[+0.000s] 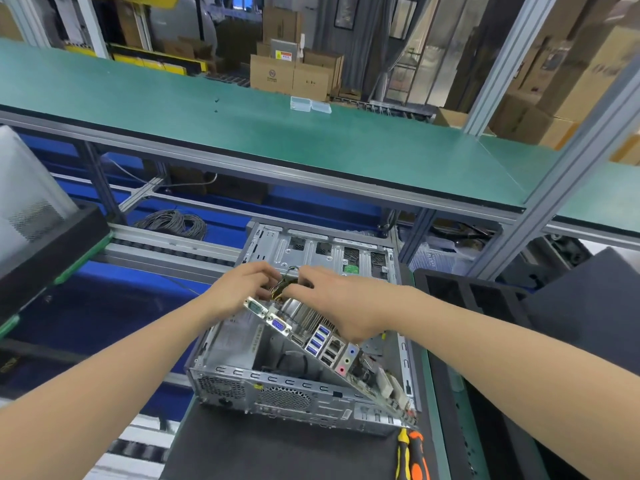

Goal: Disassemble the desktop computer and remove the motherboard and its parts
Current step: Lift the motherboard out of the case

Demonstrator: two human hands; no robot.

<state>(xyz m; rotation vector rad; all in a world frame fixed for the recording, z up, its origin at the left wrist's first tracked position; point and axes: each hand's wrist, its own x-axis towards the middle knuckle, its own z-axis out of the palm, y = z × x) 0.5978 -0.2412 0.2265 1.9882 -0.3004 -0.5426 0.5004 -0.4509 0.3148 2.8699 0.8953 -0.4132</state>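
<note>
An open metal desktop case (277,393) lies on a dark mat in front of me. The motherboard (322,344) is tilted up out of the case, its rear ports facing me and a silver heatsink (304,315) on top. My left hand (239,289) grips the board's far left end near the serial port. My right hand (343,306) rests over the heatsink, its fingers pinching a bundle of yellow and black cables (282,287) at the board's far edge. The case floor under the board is partly hidden.
A screwdriver with an orange and a yellow handle part (410,455) lies on the mat at the case's right corner. Black trays stand at left (52,251) and right (485,306). A green shelf (277,133) runs overhead with two clear plastic boxes (310,105).
</note>
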